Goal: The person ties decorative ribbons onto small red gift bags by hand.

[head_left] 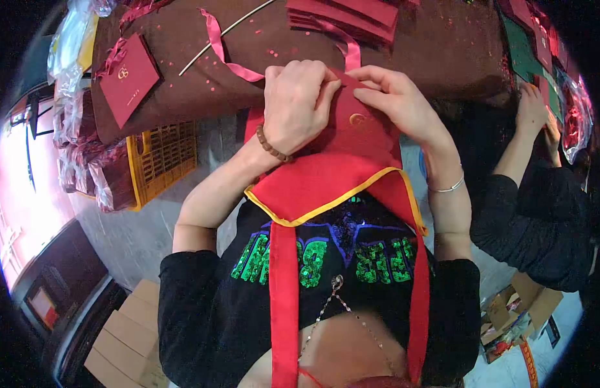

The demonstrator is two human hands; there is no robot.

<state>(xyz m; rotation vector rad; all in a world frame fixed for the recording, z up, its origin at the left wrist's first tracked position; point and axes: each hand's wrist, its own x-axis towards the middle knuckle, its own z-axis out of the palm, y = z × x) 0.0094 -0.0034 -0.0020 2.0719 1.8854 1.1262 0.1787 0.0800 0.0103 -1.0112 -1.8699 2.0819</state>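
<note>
Head view: the step in hand is judged to be handling of the ribbon fastening at the top of the dark red paper card with a gold emblem (346, 111), which is in front of the wearer's chest at the near edge of the brown cloth-covered table (177, 87). The left hand (294, 103) has thumb and forefinger closed in a narrow pinch on the card's top edge. The right hand (400, 103) has its fingers narrowly spaced at the same edge; whether they grip card or ribbon cannot be determined. A glossy pink ribbon (214, 40) lies in a loose curve leading to the left hand. Any further adjustment calls for a steady card, fine fingertip control and an untwisted ribbon. A stack of dark red cards (351, 14) lies beyond the hands.
</note>
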